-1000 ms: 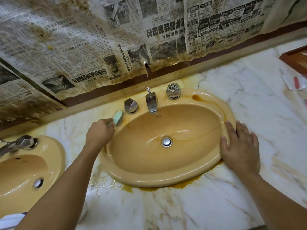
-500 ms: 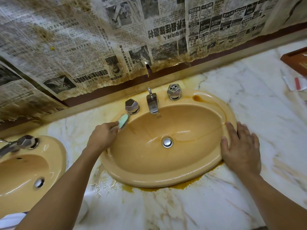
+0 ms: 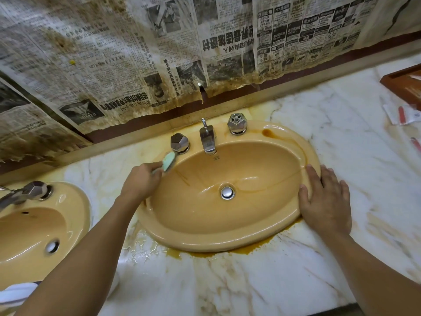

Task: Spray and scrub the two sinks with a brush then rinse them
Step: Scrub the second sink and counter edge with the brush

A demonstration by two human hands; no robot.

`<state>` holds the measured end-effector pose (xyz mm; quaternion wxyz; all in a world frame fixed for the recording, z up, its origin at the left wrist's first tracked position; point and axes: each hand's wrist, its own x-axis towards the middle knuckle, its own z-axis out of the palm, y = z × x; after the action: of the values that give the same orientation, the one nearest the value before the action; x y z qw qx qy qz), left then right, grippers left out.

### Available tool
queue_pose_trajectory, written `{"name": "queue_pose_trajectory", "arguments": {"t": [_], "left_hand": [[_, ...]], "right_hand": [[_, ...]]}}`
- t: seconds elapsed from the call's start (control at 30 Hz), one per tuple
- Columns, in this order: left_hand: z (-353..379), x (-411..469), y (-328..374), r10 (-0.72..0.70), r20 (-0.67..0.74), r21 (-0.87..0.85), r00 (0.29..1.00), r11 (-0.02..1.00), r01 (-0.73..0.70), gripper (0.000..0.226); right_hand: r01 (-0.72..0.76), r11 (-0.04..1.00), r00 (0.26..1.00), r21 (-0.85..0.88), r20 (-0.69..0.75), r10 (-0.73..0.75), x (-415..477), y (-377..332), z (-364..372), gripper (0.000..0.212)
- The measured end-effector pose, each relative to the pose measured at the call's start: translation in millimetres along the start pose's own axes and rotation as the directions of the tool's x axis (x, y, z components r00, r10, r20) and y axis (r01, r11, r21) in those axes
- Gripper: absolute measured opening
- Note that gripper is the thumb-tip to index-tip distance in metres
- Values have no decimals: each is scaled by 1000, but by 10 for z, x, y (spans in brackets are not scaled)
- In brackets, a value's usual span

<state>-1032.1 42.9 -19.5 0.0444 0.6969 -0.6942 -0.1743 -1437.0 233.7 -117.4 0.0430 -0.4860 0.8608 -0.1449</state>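
An oval tan sink point(image 3: 227, 241) sits in the marble counter, with a chrome drain, a spout point(image 3: 207, 140) and two faceted knobs. My left hand point(image 3: 142, 182) is shut on a pale green brush point(image 3: 168, 161), whose head rests on the sink's back-left rim just below the left knob point(image 3: 180, 142). My right hand point(image 3: 325, 201) lies flat, fingers spread, on the sink's right rim. A second tan sink point(image 3: 75, 208) shows at the left edge, partly cut off.
Stained newspaper point(image 3: 159, 53) covers the wall behind. Brown liquid pools on the marble counter point(image 3: 227, 281) along the sink's front edge, with wet patches at front left. A wooden tray point(image 3: 407, 85) and small packets point(image 3: 403, 114) lie at the far right.
My left hand has slid the brush rightward along the back-left rim, from the counter side toward the left knob. The right hand has stayed on the rim.
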Motion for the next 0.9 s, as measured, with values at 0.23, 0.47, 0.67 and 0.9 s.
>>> {"name": "queue_pose_trajectory", "arguments": {"t": [0.23,0.47,0.67,0.9], "left_hand": [[-119,-116,-333,-109,-38,-34,993,994,107,38],[-103,-218,-355,-90,-6,83,996,992,90,39],[-26,-379,-465,-105,-13,30,994,994,105,40],[-27,-618,-594,-177,-58,57,983,982,180,39]], "right_hand": [[-6,1000,1000,11,15,6,-5,-3,-8,66],[10,1000,1000,-6,23,-10,-7,3,-23,66],[16,1000,1000,0,17,-16,-20,0,-24,66],[11,1000,1000,27,14,-11,-61,-27,-40,66]]}}
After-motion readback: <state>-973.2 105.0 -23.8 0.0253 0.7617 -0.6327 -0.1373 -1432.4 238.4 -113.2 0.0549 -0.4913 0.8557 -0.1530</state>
